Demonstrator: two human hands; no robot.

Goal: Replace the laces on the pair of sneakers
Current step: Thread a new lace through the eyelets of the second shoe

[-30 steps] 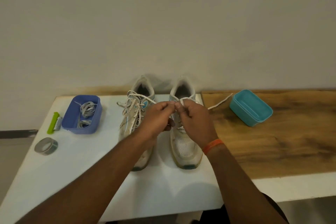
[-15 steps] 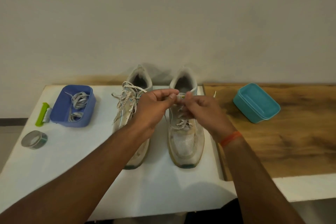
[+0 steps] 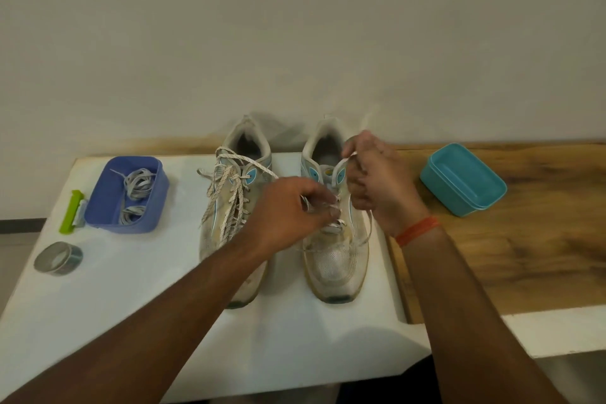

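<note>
Two worn white sneakers stand side by side on the white table (image 3: 98, 321), toes toward the person, heels toward the wall. The left sneaker (image 3: 234, 207) is at about 11 o'clock from the middle of the table and has its dotted white lace (image 3: 229, 193) loose and spread over the tongue. The right sneaker (image 3: 334, 239) is just beside it, at about 1 o'clock.

Both hands work over the right sneaker. The left hand (image 3: 285, 210) has its fingers curled and pinches a part of the lace near the middle eyelets. The right hand (image 3: 377, 180) is higher, near the collar of the shoe, and its fingers are closed around a strand of white lace (image 3: 342, 162) that runs down to the eyelets. An orange band (image 3: 416, 231) is on the right wrist.

At 9 o'clock a blue box (image 3: 154, 203) holds grey laces (image 3: 136, 184). Touching its left side lies a green tool (image 3: 70, 211), and near it, toward 8 o'clock, a roll of grey tape (image 3: 57, 257). At 3 o'clock, on the wooden part of the table, stands a teal box (image 3: 462, 179).
</note>
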